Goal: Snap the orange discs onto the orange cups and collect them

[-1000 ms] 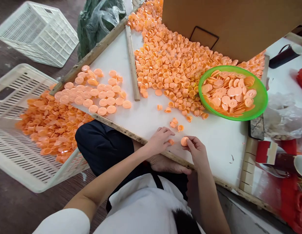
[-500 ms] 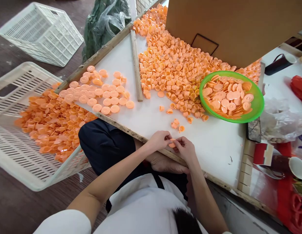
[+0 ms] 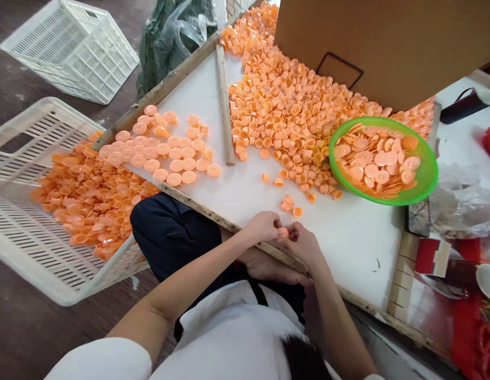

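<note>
Between my left hand [image 3: 264, 227] and my right hand [image 3: 302, 240] is one round orange plastic disc [image 3: 283, 233], its face turned up toward me. Fingertips of both hands pinch it from either side, just over the wooden front edge of the table. Whether a cup is joined beneath the disc is hidden. Beyond my hands lie a few small orange plastic cups [image 3: 297, 211]. A green bowl [image 3: 432, 179] full of flat orange discs [image 3: 382, 158] stands to the right. On the left, many assembled-looking orange discs [image 3: 174, 179] lie face up.
A large heap of orange cups [image 3: 284, 105] spreads behind a wooden strip [image 3: 225, 105], against a cardboard box [image 3: 371, 47]. A white crate [image 3: 66, 287] of orange pieces stands at my left, another crate [image 3: 71, 50] behind it. A phone [image 3: 418, 219] and mug [image 3: 486, 279] sit right.
The disc between my fingers has turned so more of its face shows, and my fingers have shifted around it. The view has swung slightly; the piles look unchanged.
</note>
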Tool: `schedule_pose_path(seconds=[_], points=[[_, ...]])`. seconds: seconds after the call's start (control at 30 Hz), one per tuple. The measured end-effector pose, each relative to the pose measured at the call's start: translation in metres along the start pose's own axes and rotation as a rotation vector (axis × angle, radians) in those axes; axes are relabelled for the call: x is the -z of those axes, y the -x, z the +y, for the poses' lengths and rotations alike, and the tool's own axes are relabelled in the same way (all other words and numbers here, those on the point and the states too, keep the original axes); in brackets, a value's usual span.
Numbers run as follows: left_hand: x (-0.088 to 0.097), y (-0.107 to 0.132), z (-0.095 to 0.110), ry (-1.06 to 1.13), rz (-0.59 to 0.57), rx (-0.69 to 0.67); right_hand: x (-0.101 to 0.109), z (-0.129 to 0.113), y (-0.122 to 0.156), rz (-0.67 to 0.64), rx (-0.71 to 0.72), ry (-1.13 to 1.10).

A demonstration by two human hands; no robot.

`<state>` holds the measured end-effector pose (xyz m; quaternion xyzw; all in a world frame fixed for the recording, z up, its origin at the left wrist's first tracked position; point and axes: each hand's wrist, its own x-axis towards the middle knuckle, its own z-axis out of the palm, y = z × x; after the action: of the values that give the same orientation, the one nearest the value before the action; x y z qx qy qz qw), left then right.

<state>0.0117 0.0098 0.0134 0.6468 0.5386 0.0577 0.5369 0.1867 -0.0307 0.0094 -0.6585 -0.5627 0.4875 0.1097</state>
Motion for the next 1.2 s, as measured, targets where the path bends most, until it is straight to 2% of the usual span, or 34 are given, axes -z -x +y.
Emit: schedule_pose_path(seconds=[0.13,0.27,0.33,0.4,0.5,0.6,0.67,0.7,0.73,0.8,0.87,0.97,1.07,1.2], points=[[-0.004,0.002,0.002,-0.028,0.01,-0.005,-0.002,-0.006,-0.003,0.024,-0.073,0.111],[-0.007,0.004,0.002,-0.049,0.034,-0.017,-0.009,-0.006,-0.002,0.044,-0.04,0.092],[-0.001,0.006,-0.006,-0.062,0.08,-0.049,-0.009,-0.003,0.003,0.063,0.019,0.037],[0.015,0.01,-0.024,-0.087,0.184,-0.017,-0.002,0.001,0.009,0.087,0.081,-0.038],[0.057,0.021,-0.057,-0.127,0.46,0.149,0.035,0.004,0.015,0.246,0.165,-0.092],[0.097,0.035,-0.079,-0.212,0.859,0.151,0.097,0.001,0.005,0.562,0.234,-0.027],[0.106,0.04,-0.08,-0.261,1.052,0.077,0.137,-0.005,-0.014,0.728,0.251,0.089],[0.104,0.04,-0.077,-0.27,1.088,0.021,0.154,-0.008,-0.026,0.758,0.264,0.157],[0.097,0.039,-0.074,-0.267,1.084,-0.048,0.167,-0.011,-0.04,0.762,0.275,0.239],[0.075,0.033,-0.066,-0.237,0.995,-0.198,0.185,-0.015,-0.07,0.692,0.263,0.406],[0.05,0.025,-0.06,-0.196,0.871,-0.318,0.191,-0.016,-0.096,0.581,0.23,0.518],[0.028,0.015,-0.059,-0.165,0.728,-0.354,0.193,-0.014,-0.122,0.485,0.149,0.616],[0.026,0.012,-0.063,-0.115,0.672,-0.286,0.196,-0.012,-0.132,0.511,0.107,0.741],[0.032,0.014,-0.066,-0.036,0.662,-0.237,0.199,-0.012,-0.132,0.604,0.069,0.85]])
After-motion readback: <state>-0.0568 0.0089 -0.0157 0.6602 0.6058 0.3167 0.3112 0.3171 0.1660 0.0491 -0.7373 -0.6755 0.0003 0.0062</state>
